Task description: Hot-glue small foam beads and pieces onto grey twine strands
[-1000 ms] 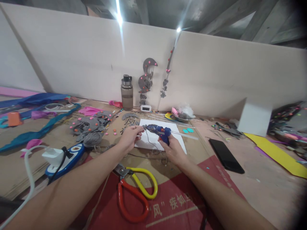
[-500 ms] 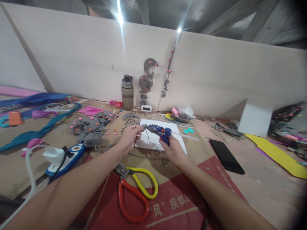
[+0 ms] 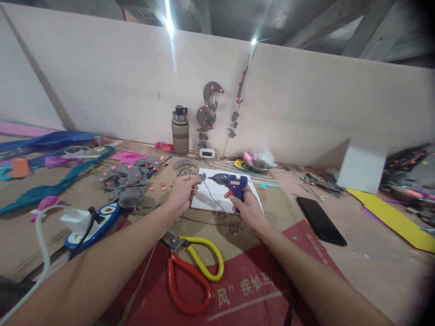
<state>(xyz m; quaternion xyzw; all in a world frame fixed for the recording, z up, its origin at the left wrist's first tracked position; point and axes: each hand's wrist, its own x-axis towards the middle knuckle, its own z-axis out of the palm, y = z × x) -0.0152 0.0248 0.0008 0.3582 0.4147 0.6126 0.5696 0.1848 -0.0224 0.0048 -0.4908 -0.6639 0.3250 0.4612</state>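
**Glue gun and grey cord held over a white sheet**

The right hand [image 3: 249, 209] is wrapped around the grip of a blue glue gun [image 3: 231, 182], its fingers closed on the handle. The gun sits above and just ahead of the hand, with its nozzle pointing left toward the other hand and a clear glue stick [image 3: 263, 181] projecting out of its back to the right.

The left hand [image 3: 182, 192] is pinched shut on the end of a thin grey cord [image 3: 211, 195]. The small grey piece at its fingertips is too small to make out; it may be a bead or a knot. It lies just left of the nozzle, near it but seemingly not touching. From the fingers the cord trails down and right, passing below the gun.

Both hands hover over a white sheet [image 3: 217, 201] lying flat on the brown worktop [image 3: 374, 253]. Nearer the person, between the two forearms, lie scissors [image 3: 192, 271] with one red and one yellow handle, resting partly on a red printed sheet [image 3: 244, 290]. A black phone [image 3: 320, 220] lies flat to the right of the right hand, well apart from it. To the left of the left hand sits a heap of grey felt cut-outs [image 3: 127, 176] dotted with pink, and behind the white sheet a brown water bottle [image 3: 180, 131] stands upright against the wall.
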